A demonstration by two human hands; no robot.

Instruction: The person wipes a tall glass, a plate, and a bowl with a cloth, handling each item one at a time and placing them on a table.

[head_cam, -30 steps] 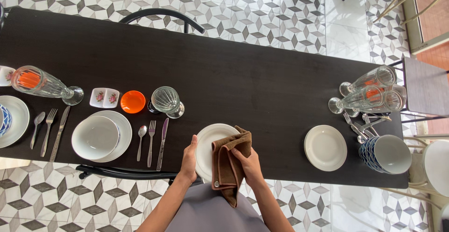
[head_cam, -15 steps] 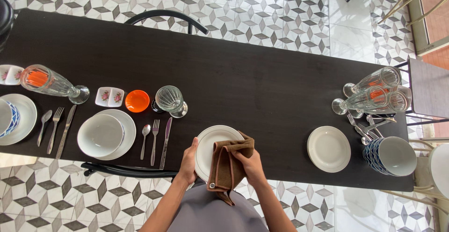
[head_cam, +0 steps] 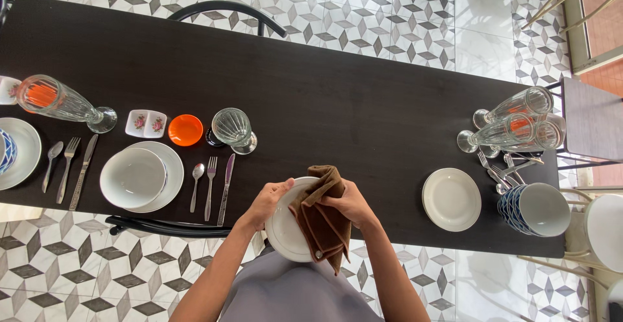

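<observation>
Item one: my left hand (head_cam: pixel 265 202) grips the rim of a white plate (head_cam: pixel 285 231), fingers curled over its left edge, holding it just off the near edge of the dark desk (head_cam: pixel 337 101) so both faces can be reached.

Item two: my right hand (head_cam: pixel 350 205) is closed on a brown cloth (head_cam: pixel 321 221), bunched and pressed against the plate's right side; the loose tail hangs down over the rim. The hands sit close together, with only the plate and cloth between them.

Item three, place setting to the left: a white bowl (head_cam: pixel 133 178) nested on a plate, then a spoon (head_cam: pixel 196 185), fork (head_cam: pixel 209 185) and knife (head_cam: pixel 225 185) side by side. Behind them, a small orange dish (head_cam: pixel 185 130), a flowered two-part dish (head_cam: pixel 146 124) and a ribbed glass (head_cam: pixel 232 128).

Item four, right end: a second white plate (head_cam: pixel 451 198) lies flat; a blue-patterned bowl (head_cam: pixel 535 209), loose cutlery and tall glasses (head_cam: pixel 513 124) on their sides are clustered beside it, apparently as unsorted stock.

Item five: a tall glass (head_cam: pixel 61 103) lies tilted at the far left.
</observation>
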